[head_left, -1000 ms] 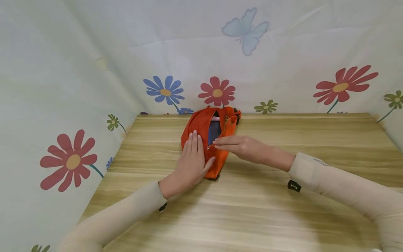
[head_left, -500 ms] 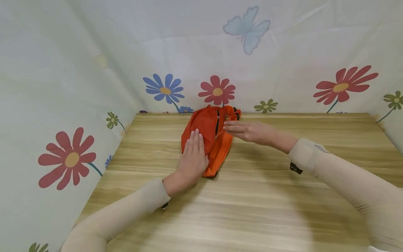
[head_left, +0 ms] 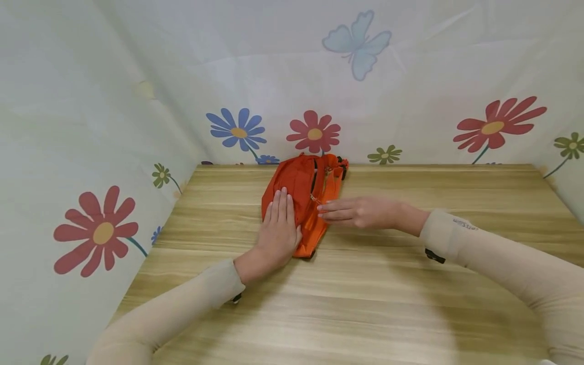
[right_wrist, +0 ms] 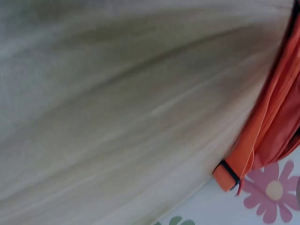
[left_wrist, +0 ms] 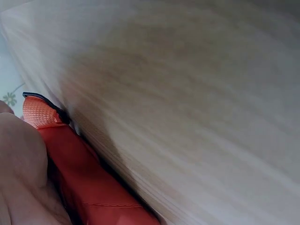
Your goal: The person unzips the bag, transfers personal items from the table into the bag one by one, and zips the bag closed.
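Note:
A red-orange waist bag (head_left: 294, 175) lies at the back of the table, its zip mouth a narrow dark slit on the right side. My left hand (head_left: 279, 233) rests on the bag's near left part with fingers straight. Close to the lower end of the slit, my right hand (head_left: 360, 210) pinches the zipper pull (head_left: 313, 197) at its fingertips; the exact contact is small in the frame. An orange webbing strap (right_wrist: 239, 159) with a black buckle shows in the right wrist view. In the left wrist view, part of the left hand (left_wrist: 21, 173) lies against the red fabric.
The wood-grain table (head_left: 365, 289) extends toward me and to the right. Behind it hangs a white sheet (head_left: 410, 66) printed with flowers and a butterfly; another side of it closes off the left.
The bag's mouth has gone from gaping, with grey-blue contents visible, to a narrow slit. My right hand moved away and up, then came back down. My left hand has stayed nearly still.

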{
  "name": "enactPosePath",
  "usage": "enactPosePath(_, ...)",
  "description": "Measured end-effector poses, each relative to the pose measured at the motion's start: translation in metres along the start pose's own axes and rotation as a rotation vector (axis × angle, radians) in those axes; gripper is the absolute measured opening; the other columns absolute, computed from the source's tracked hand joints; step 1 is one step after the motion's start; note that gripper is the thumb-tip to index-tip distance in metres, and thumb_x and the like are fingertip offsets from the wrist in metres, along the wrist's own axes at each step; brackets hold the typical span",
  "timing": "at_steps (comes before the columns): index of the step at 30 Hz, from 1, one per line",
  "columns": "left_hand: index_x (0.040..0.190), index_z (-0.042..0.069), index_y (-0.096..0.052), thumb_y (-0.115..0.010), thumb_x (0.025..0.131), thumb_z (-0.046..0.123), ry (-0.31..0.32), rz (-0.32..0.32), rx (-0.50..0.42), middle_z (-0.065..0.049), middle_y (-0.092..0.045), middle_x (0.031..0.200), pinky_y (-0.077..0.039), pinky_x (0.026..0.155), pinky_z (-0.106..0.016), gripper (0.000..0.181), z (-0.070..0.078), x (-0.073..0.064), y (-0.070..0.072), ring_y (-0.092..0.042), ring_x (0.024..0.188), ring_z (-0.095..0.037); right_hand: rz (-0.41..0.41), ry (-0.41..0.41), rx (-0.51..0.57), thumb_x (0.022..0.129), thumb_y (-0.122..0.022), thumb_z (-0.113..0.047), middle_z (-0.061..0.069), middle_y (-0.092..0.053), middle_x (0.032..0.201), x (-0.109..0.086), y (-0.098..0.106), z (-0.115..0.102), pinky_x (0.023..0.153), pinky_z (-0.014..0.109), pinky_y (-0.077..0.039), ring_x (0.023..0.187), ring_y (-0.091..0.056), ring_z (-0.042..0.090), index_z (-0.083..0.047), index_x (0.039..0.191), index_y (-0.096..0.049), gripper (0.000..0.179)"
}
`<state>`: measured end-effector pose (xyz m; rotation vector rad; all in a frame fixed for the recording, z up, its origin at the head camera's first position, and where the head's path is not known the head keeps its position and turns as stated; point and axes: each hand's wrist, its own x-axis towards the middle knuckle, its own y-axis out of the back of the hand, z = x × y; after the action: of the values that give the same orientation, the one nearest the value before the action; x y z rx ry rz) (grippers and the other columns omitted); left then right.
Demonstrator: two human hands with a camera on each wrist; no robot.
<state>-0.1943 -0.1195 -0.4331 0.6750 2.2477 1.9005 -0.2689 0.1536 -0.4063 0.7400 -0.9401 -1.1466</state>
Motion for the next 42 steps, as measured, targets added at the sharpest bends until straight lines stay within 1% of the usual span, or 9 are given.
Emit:
enactPosePath(4, 0.155, -0.013, -0.024, -0.051, 0.104, 0.031, -0.009, 0.036, 0.007, -0.030, -0.018, 0.164, -0.025, 0.123, -0.048, 0.073, -0.001, 0.000, -0.001, -0.018, 0.153, -0.043, -0.039, -0.033, -0.047, 0.082, -0.081, -0.003, 0.014, -0.060, 0.143, 0.000, -0.003, 0.002, 0.104, 0.036, -0.049, 0.136, -0.054, 0.028, 0.000, 0.132, -0.067, 0.052)
enactPosePath(10, 0.156, -0.012, -0.024, -0.052, 0.103, 0.032, -0.012, 0.034, 0.053, -0.028, -0.017, 0.165, -0.023, 0.124, -0.047, 0.074, 0.004, -0.001, -0.008, -0.017, 0.154, -0.041, -0.209, -0.235, -0.210, 0.083, -0.077, 0.004, 0.015, -0.057, 0.146, -0.011, -0.002, 0.035, 0.110, 0.040, -0.045, 0.137, -0.051, 0.029, 0.001, 0.134, -0.065, 0.052)
enactPosePath(14, 0.155, -0.011, -0.027, -0.053, 0.102, 0.034, -0.008, 0.044, 0.085, -0.027, -0.019, 0.165, -0.025, 0.123, -0.046, 0.075, 0.008, -0.003, -0.012, -0.019, 0.153, -0.041, -0.242, -0.316, -0.139, 0.085, -0.076, 0.004, 0.015, -0.056, 0.147, -0.012, -0.001, 0.049, 0.110, 0.041, -0.045, 0.139, -0.050, 0.031, 0.002, 0.137, -0.062, 0.054)
enactPosePath(17, 0.156, -0.010, -0.026, -0.053, 0.102, 0.035, 0.001, 0.024, 0.100, -0.026, -0.017, 0.165, -0.023, 0.124, -0.045, 0.076, 0.009, -0.003, -0.013, -0.017, 0.154, -0.040, -0.215, -0.312, -0.035, 0.086, -0.075, 0.006, 0.017, -0.055, 0.147, -0.011, 0.000, 0.048, 0.108, 0.043, -0.046, 0.138, -0.051, 0.032, 0.002, 0.139, -0.060, 0.055)
enactPosePath(20, 0.158, -0.009, -0.021, -0.051, 0.103, 0.037, 0.013, -0.013, 0.117, -0.026, -0.011, 0.167, -0.019, 0.125, -0.045, 0.078, 0.009, -0.001, -0.013, -0.011, 0.155, -0.040, -0.206, -0.310, -0.028, 0.085, -0.073, 0.007, 0.017, -0.053, 0.149, -0.013, 0.001, 0.045, 0.108, 0.043, -0.046, 0.139, -0.050, 0.032, 0.003, 0.140, -0.059, 0.057)
enactPosePath(29, 0.159, -0.008, -0.016, -0.048, 0.104, 0.037, 0.017, -0.065, 0.107, -0.024, -0.006, 0.168, -0.016, 0.126, -0.045, 0.078, 0.009, 0.000, -0.012, -0.007, 0.156, -0.039, -0.265, -0.233, -0.271, 0.084, -0.076, 0.006, 0.016, -0.052, 0.150, -0.033, -0.016, 0.056, 0.109, 0.040, -0.046, 0.140, -0.048, 0.029, 0.001, 0.138, -0.062, 0.056)
enactPosePath(33, 0.160, -0.006, -0.014, -0.046, 0.105, 0.038, 0.016, -0.094, 0.113, -0.023, -0.003, 0.169, -0.013, 0.126, -0.044, 0.078, 0.009, 0.003, -0.010, -0.004, 0.156, -0.038, -0.299, -0.315, -0.360, 0.086, -0.074, 0.006, 0.013, -0.055, 0.148, -0.030, -0.021, 0.071, 0.104, 0.038, -0.050, 0.139, -0.049, 0.030, -0.001, 0.136, -0.064, 0.051)
enactPosePath(38, 0.161, -0.004, -0.013, -0.041, 0.106, 0.043, -0.005, -0.109, 0.128, -0.022, -0.001, 0.169, -0.011, 0.126, -0.048, 0.078, 0.007, 0.003, -0.008, -0.002, 0.156, -0.037, -0.246, -0.463, -0.141, 0.090, -0.070, 0.006, 0.018, -0.057, 0.145, -0.016, -0.023, 0.079, 0.104, 0.043, -0.050, 0.136, -0.051, 0.034, 0.002, 0.139, -0.060, 0.051)
enactPosePath(42, 0.162, -0.001, -0.015, -0.044, 0.103, 0.050, -0.031, -0.051, 0.126, -0.019, -0.002, 0.170, -0.010, 0.125, -0.054, 0.083, -0.004, 0.004, -0.004, -0.002, 0.156, -0.038, -0.055, -0.667, 0.177, 0.092, -0.067, 0.010, 0.022, -0.061, 0.137, -0.008, -0.021, 0.075, 0.100, 0.049, -0.052, 0.127, -0.058, 0.039, 0.004, 0.135, -0.062, 0.044)
